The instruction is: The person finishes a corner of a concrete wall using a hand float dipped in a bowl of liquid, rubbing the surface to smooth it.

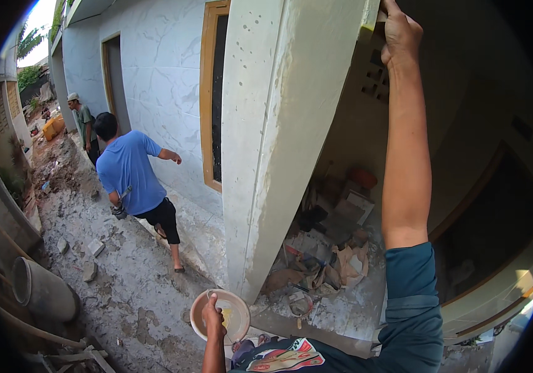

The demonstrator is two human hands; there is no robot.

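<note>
While the left hand [214, 316] grips the near rim of a shallow bowl [220, 316] at the bottom centre of the frame, thumb hooked over the edge, the bowl sits level, which would keep the yellowish stuff in it from spilling. The right hand [398, 32] reaches to the top of the frame, its arm stretched straight up. It presses a yellow sponge [369, 23] against the top of the pale pillar [272, 143]; the fingers are curled about the sponge, closed on it. The high reach puts the sponge at the pillar's upper edge, beside a vent block [375, 78]. Rubble and torn bags [328, 255] lie at the pillar's foot in the lower middle. At centre left a person in a blue shirt [131, 174] walks away along the muddy lane, and another stands beyond, upper left.
</note>
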